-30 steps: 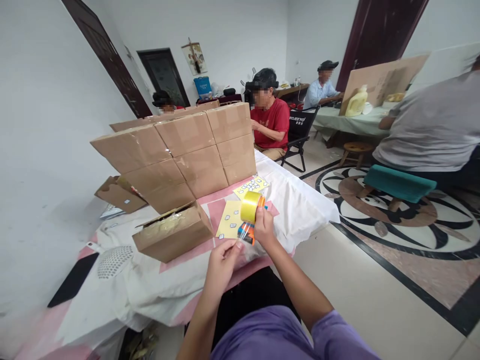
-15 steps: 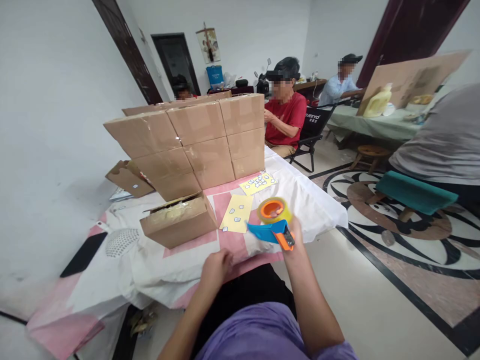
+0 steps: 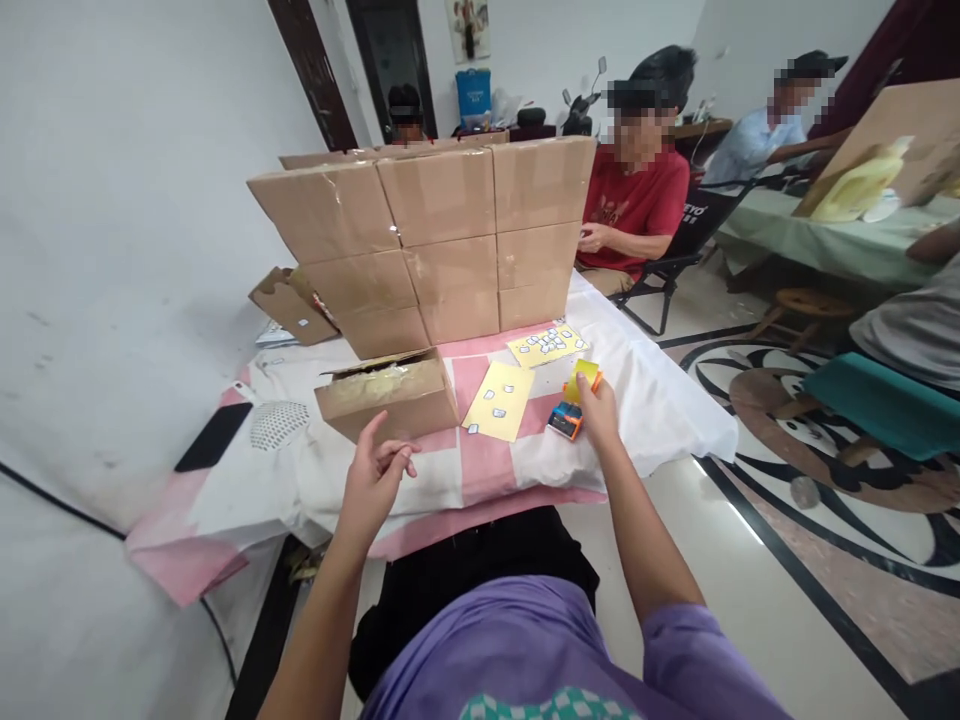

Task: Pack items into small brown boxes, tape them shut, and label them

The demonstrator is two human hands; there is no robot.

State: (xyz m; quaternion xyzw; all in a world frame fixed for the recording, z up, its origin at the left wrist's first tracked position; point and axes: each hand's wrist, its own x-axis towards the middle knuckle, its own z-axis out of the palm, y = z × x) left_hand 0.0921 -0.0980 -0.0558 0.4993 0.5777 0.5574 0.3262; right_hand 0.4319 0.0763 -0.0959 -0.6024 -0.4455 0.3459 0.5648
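Observation:
My right hand (image 3: pixel 600 408) is closed around a tape dispenser (image 3: pixel 567 420) with orange and blue parts and a roll of yellow tape, held over the right side of the table. Nothing is in my left hand (image 3: pixel 377 472), its index finger stretched out near the front of a small cardboard box (image 3: pixel 386 400). That box has its top flaps partly raised, with crumpled clear or yellowish material in the gap. Between my hands a yellow sheet (image 3: pixel 499 400) lies flat, with several small whitish pieces on it. Behind it lies a second yellow sheet (image 3: pixel 547 345) bearing more pieces.
A wall of stacked cardboard boxes (image 3: pixel 450 240) stands across the back of the table. A black phone-like slab (image 3: pixel 214 437) lies at the left. Beyond the boxes sits a person in a red shirt (image 3: pixel 637 210). The cloth-covered table's right edge borders the floor.
My left hand has risen from the table's front edge toward the small box, its fingers spreading. The tape dispenser has turned in my right hand and sits lower against the table. The view has shifted.

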